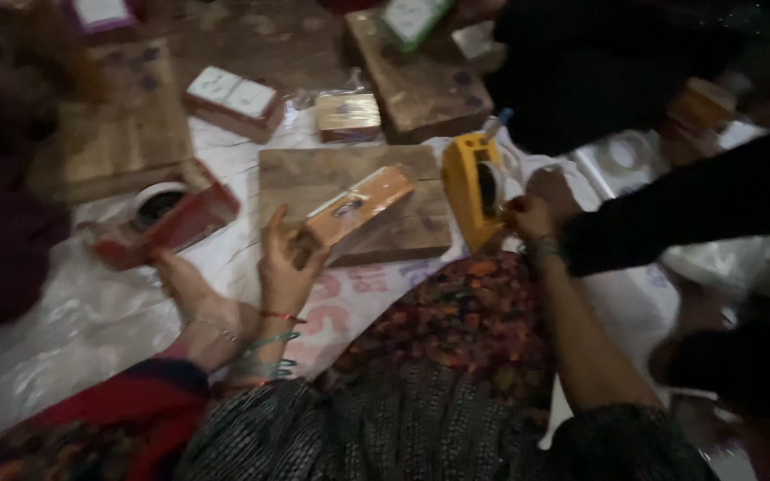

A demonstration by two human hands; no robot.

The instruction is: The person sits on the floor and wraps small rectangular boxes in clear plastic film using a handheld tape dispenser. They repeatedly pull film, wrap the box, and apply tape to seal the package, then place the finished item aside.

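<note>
Wooden board [314,183], L hand [285,267] on orange box [358,207]

1. Yellow tape dispenser [471,187] at two o'clock from the wooden board [296,183], which is pale brown.
2. Orange-tan packet [360,207] lying on that board.
3. Red tape dispenser [176,223] at nine o'clock.
4. Green and red bangles [271,343] on the left wrist.
5. Multicoloured floral cloth [483,312] at five o'clock.

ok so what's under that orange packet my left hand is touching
The orange packet lies on a wooden board, steadied at its near end by the left hand. The board rests on white plastic sheeting; what lies beneath is covered.
</note>
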